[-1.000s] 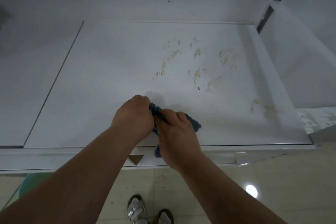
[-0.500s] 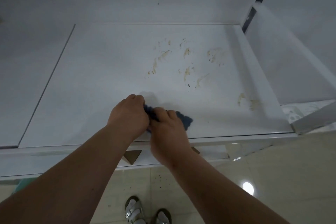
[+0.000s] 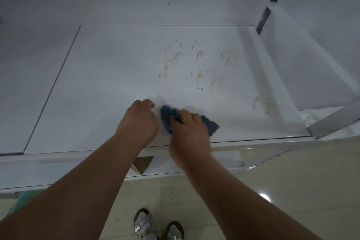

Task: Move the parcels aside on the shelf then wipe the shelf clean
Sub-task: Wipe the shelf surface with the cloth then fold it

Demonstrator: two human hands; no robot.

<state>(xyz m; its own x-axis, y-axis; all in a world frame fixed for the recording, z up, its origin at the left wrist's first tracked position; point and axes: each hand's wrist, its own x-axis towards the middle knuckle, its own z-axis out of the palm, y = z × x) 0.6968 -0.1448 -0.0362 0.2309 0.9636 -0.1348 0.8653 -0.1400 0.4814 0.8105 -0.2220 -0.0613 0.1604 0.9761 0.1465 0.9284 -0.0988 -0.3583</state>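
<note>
Head view shows the right hand (image 3: pixel 188 128) bunched around a blue cloth (image 3: pixel 209 125) near the front edge of the white shelf (image 3: pixel 109 87), while the left hand (image 3: pixel 139 121) sits just beside it, fingers curled and holding nothing. No parcels show, so I think wiping is the step now. Next, the cloth should go farther back to the brown smears (image 3: pixel 198 64).

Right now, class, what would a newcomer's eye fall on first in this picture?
First, the yellowish smears across the middle and right of the white shelf. Next, the dark blue cloth near the front edge, gripped by the right hand. The left hand lies beside it with curled fingers, apparently holding nothing.
</note>
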